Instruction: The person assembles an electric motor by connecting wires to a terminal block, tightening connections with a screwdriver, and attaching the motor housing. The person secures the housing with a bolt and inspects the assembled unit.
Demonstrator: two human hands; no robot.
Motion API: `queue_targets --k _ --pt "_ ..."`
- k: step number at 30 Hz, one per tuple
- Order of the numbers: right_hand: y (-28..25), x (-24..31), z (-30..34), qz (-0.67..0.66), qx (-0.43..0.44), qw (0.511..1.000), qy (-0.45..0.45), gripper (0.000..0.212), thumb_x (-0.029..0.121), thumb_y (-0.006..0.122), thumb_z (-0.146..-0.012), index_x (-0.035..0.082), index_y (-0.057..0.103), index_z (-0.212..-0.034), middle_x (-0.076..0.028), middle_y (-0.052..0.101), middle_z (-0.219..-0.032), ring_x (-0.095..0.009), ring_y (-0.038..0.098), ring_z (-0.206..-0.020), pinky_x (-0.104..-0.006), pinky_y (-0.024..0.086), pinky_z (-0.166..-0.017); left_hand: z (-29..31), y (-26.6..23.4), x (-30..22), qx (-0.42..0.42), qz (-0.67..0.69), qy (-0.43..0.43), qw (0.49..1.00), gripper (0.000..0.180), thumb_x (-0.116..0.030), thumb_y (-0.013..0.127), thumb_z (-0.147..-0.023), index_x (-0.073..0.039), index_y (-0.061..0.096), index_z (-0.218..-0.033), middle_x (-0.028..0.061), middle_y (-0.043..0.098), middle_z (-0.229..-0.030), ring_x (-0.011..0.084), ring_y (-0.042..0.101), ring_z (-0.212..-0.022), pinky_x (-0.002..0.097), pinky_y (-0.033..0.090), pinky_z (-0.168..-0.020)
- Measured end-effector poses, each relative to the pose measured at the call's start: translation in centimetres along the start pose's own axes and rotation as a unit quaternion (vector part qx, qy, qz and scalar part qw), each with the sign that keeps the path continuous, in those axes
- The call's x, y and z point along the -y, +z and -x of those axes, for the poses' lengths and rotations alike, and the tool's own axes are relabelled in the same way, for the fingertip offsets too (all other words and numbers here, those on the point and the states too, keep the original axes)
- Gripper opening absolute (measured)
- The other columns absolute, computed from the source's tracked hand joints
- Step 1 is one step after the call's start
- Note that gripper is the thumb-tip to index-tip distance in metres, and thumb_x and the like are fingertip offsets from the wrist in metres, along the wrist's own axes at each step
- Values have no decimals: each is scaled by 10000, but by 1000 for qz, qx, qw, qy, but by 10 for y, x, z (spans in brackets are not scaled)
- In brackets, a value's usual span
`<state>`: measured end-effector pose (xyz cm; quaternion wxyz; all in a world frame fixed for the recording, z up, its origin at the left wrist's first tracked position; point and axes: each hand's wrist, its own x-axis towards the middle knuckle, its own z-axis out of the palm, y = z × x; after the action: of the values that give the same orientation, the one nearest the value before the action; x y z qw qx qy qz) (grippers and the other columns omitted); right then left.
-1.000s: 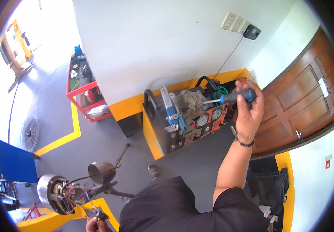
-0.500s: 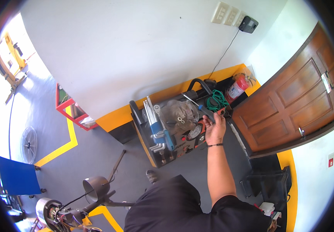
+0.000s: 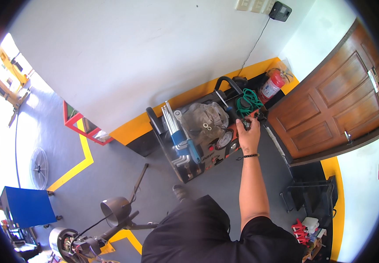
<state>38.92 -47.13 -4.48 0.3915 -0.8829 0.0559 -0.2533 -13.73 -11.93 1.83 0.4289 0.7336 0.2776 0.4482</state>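
1. The white plastered wall [image 3: 123, 57] fills the upper half of the view, from ten to one o'clock, with a yellow painted skirting band [image 3: 189, 98] along its foot.
2. The grey painted floor [image 3: 123, 166] spreads from nine to five o'clock, crossed by a yellow line at eight.
3. A brown panelled wooden door [image 3: 338, 105] stands at three o'clock.
4. The black and orange wheeled tool cart [image 3: 202, 158] sits just right of centre, against the skirting, with round gauges on its front.
5. The person's right arm rises from five o'clock, and the right hand [image 3: 248, 133] rests at the cart's top right edge, fingers curled narrowly around a small dark tool [image 3: 245, 124]; what kind of tool it is cannot be told.
6. A crumpled grey plastic bag [image 3: 202, 120] lies on the cart top, at nine o'clock from the hand.
7. A red fire extinguisher [image 3: 272, 85] leans in the corner at one o'clock.
8. A coiled green cord [image 3: 248, 103] lies on the cart just above the hand, at twelve o'clock from it.
9. A blue-handled set of long hex keys [image 3: 178, 136] rests on the cart's left part.
10. The left hand is out of sight.
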Motion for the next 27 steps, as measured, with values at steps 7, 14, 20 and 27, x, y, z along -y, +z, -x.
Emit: queue_targets --k 7,14,20,27 --pt "0 10 -6 124 -60 980 -145 387 340 730 -867 0 620 -1015 -187 620 -1012 -386 590 -987 -480 470 -875 6 2 -11 25 107 -86 990 260 -89 717 -880 -29 626 -1116 235 632 -1134 279 654 -924 370 548 -758" --pt "-23 80 9 48 -163 920 -354 157 135 701 -930 -1 658 -994 -158 573 -1140 -267 575 -1002 -368 510 -807 -13 -6 -43 101 -28 5 994 269 -14 745 -797 -113 687 -1041 210 644 -1190 290 636 -971 381 531 -827" --pt "13 198 93 -273 -20 801 -533 178 48 517 -946 -62 608 -1053 -170 602 -1018 -267 572 -961 -340 491 -778 6 -4 -49 40 87 -21 995 260 -106 749 -883 -141 704 -1137 198 592 -1264 287 619 -1100 355 541 -895" --pt "169 196 346 -66 832 550 29 801 478 729 -855 -27 437 -1403 -203 625 -1235 -289 640 -1074 -372 512 -905 12 -12 -55 -10 173 -82 981 213 -165 762 -893 -114 699 -1090 209 570 -1269 304 657 -1066 370 601 -883"
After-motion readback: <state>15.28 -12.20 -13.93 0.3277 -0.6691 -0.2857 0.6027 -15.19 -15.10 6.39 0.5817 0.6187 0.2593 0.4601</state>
